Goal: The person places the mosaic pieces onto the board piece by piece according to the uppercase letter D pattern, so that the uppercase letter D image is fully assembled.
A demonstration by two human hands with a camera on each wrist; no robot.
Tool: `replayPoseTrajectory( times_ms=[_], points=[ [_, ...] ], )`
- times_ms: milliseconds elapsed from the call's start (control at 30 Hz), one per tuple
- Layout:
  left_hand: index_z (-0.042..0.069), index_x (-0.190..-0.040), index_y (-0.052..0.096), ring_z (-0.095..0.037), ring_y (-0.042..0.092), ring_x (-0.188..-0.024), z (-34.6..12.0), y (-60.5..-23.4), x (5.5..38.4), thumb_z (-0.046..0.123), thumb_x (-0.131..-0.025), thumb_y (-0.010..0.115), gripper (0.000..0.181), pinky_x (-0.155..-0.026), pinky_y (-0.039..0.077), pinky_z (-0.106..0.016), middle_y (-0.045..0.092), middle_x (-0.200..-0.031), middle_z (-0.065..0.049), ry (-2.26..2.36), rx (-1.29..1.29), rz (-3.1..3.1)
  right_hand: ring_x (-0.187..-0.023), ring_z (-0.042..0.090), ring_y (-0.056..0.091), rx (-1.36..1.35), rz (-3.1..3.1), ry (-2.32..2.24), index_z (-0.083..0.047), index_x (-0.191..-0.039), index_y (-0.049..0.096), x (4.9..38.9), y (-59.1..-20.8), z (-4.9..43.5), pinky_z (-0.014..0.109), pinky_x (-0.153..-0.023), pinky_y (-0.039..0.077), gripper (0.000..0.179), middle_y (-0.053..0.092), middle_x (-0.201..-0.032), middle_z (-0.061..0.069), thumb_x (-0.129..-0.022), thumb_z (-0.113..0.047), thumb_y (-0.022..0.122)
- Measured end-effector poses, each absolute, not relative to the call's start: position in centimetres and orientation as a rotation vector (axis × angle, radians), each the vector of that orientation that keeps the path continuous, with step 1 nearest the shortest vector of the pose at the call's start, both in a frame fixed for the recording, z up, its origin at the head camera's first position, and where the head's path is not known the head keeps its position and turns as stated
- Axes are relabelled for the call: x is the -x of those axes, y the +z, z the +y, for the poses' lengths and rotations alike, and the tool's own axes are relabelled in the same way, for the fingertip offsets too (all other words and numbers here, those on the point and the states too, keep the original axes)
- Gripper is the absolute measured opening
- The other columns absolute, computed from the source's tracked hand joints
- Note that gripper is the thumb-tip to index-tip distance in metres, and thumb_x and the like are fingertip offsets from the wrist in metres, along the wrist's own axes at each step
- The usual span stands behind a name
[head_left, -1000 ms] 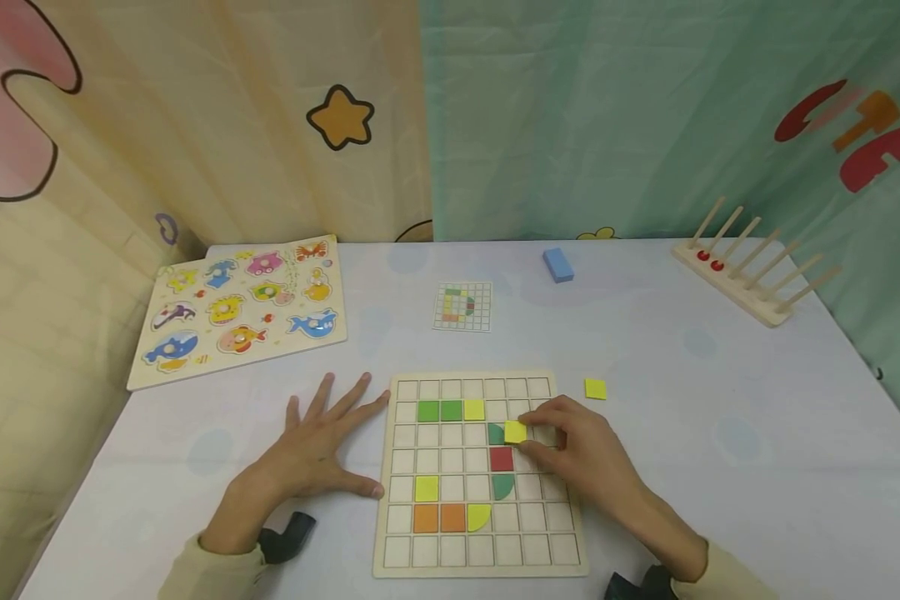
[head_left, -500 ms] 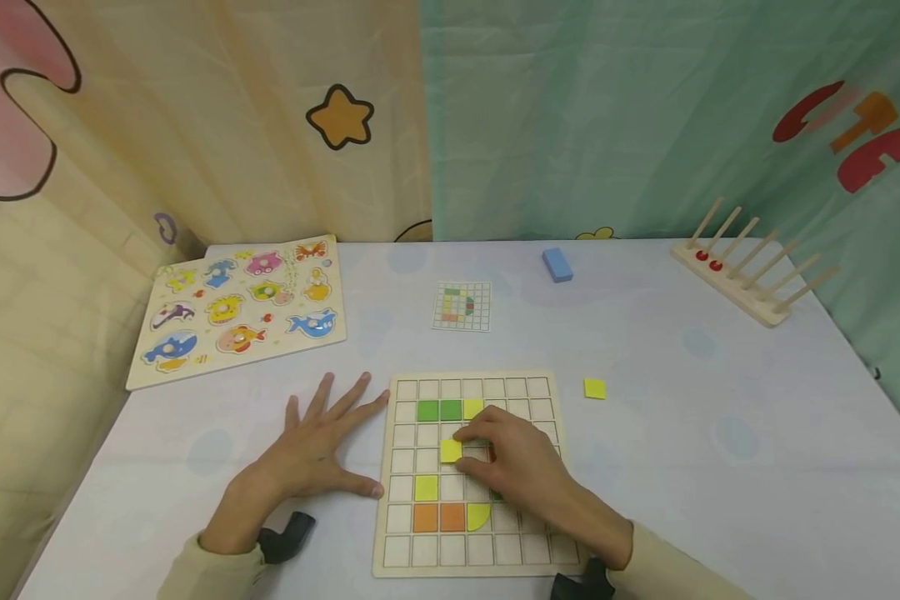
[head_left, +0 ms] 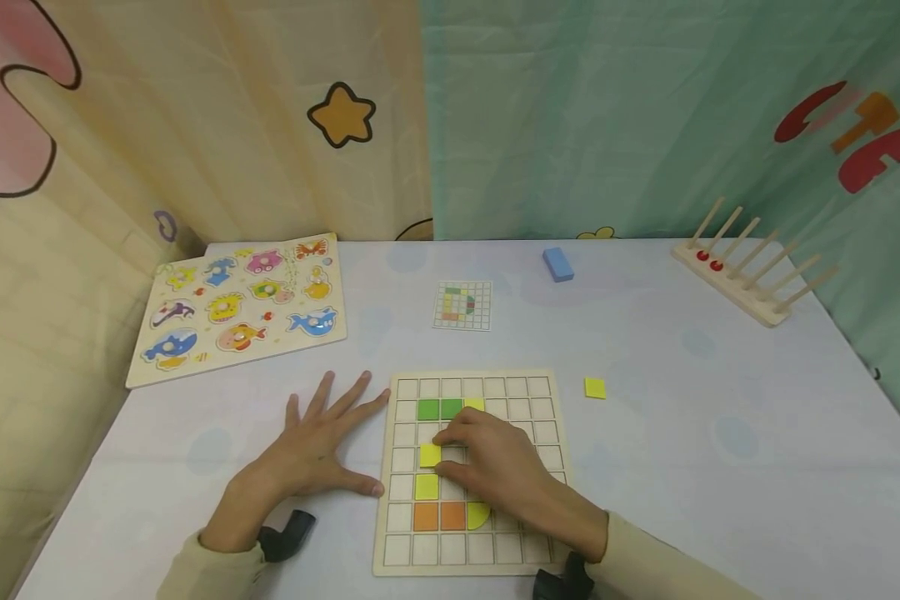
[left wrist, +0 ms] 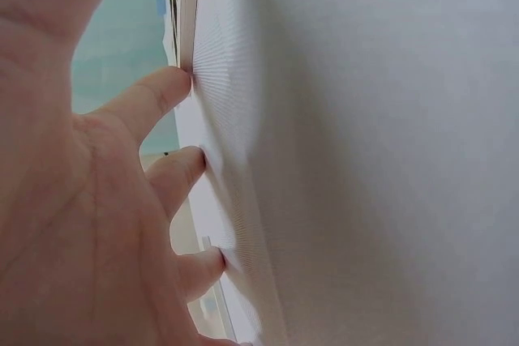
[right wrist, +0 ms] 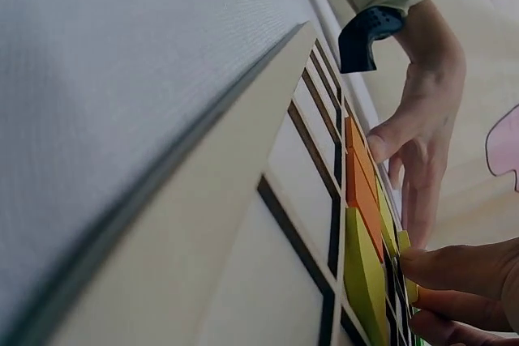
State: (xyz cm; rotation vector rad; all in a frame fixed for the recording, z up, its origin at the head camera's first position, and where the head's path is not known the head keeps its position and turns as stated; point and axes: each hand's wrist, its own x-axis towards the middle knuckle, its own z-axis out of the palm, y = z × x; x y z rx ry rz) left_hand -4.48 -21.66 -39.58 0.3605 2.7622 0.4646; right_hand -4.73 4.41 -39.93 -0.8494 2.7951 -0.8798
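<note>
A wooden grid board (head_left: 517,567) lies flat on the table, with green, yellow and orange tiles in some of its cells. My right hand (head_left: 498,462) pinches a yellow square tile (head_left: 429,456) between thumb and fingers, low over a cell directly above another yellow tile (head_left: 426,487). In the right wrist view the pinched yellow tile (right wrist: 405,242) shows beyond the orange tiles (right wrist: 362,192). Several cells on the board's right side are hidden under my right hand. My left hand (head_left: 307,458) rests with spread fingers on the table, thumb and index fingertips at the board's left edge.
A loose yellow square tile (head_left: 595,388) lies right of the board. Behind stand a small pattern card (head_left: 462,306), a blue block (head_left: 558,265) and a wooden peg rack (head_left: 742,283) with two red beads. An animal knob puzzle (head_left: 243,312) lies at the back left.
My right hand has carried the yellow tile leftward across the board, from beside the dark green quarter-round piece to the cell above the left yellow tile. My left hand has stayed in place.
</note>
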Motion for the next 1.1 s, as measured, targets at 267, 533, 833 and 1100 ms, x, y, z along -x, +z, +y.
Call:
replayPoseTrajectory(
  times_ms=[267, 533, 833, 1100],
  points=[
    [0.032, -0.154, 0.034, -0.049, -0.003, -0.146, -21.6, -39.4, 4.5, 0.075, -0.055, 0.079, 0.117, -0.102, -0.003, -0.08, 0.014, -0.165, -0.004, 0.478, -0.381, 2.77, -0.082, 0.002, 0.059, 0.88, 2.781, -0.856, -0.016, -0.101, 0.077, 4.8, -39.8, 4.1, 0.022, -0.069, 0.053, 0.028, 0.065, -0.095, -0.01, -0.077, -0.026, 0.085],
    [0.032, -0.154, 0.033, -0.05, -0.002, -0.146, -21.6, -39.3, 4.4, 0.076, -0.055, 0.077, 0.117, -0.102, -0.002, -0.08, 0.014, -0.165, -0.004, 0.47, -0.393, 2.773, -0.085, 0.004, 0.061, 0.89, 2.777, -0.867, -0.016, -0.101, 0.077, 4.7, -39.7, 4.0, 0.024, -0.069, 0.053, 0.028, 0.065, -0.096, -0.01, -0.077, -0.026, 0.085],
    [0.033, -0.154, 0.034, -0.048, -0.004, -0.147, -21.7, -39.6, 4.4, 0.075, -0.053, 0.079, 0.117, -0.103, -0.005, -0.078, 0.012, -0.165, -0.002, 0.475, -0.371, 2.764, -0.079, 0.004, 0.059, 0.784, 2.833, -0.88, -0.017, -0.104, 0.077, 5.1, -39.5, 5.7, 0.022, -0.065, 0.051, 0.027, 0.065, -0.101, -0.01, -0.079, -0.024, 0.083],
    [0.032, -0.154, 0.035, -0.049, -0.004, -0.146, -21.6, -39.5, 4.4, 0.074, -0.053, 0.08, 0.117, -0.103, -0.004, -0.079, 0.013, -0.165, -0.003, 0.474, -0.378, 2.765, -0.074, 0.008, 0.056, 0.571, 2.914, -0.968, -0.015, -0.101, 0.077, 6.0, -39.8, 10.2, 0.025, -0.062, 0.048, 0.028, 0.064, -0.099, -0.008, -0.075, -0.015, 0.085]
  ],
)
